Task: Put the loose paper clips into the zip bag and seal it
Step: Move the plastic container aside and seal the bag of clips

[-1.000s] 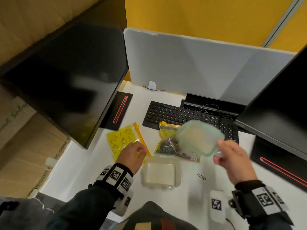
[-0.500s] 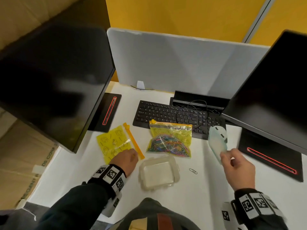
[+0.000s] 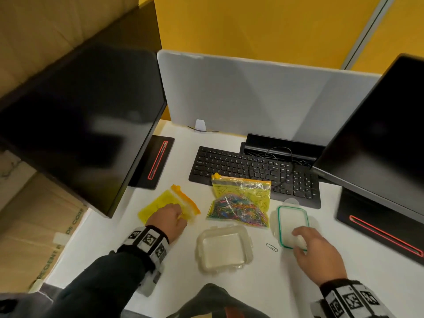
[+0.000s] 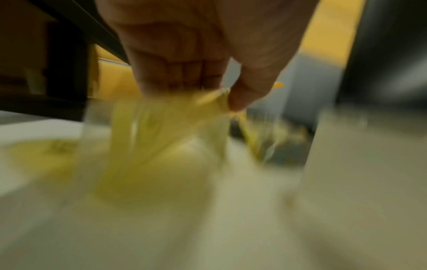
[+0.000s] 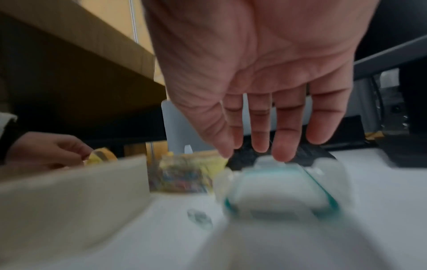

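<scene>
Clips mostly sit inside the clear yellow-printed zip bag [image 3: 239, 204]; one loose wire paper clip [image 3: 272, 247] remains on the white tabletop [image 3: 263, 294]. Left hand [image 3: 168, 220] pinches an empty yellow zip bag [image 3: 160, 203]; right hand [image 3: 319, 255] hovers, fingers [image 5: 283, 142] spread, over the green-rimmed plastic lid [image 3: 292, 220]; sealing remains

A white bench [image 3: 263, 294] stands before a grey fabric partition screen [image 3: 252, 95] and a yellow wall [image 3: 252, 26]. Two dark black monitors [image 3: 75, 125] flank a black keyboard [image 3: 241, 166]. Brown cardboard boxes [image 3: 34, 226] sit at left.

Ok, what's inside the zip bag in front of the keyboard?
The zip bag holds a heap of coloured paper clips, seen through clear plastic. Whatever lies beneath the heap is covered.
</scene>
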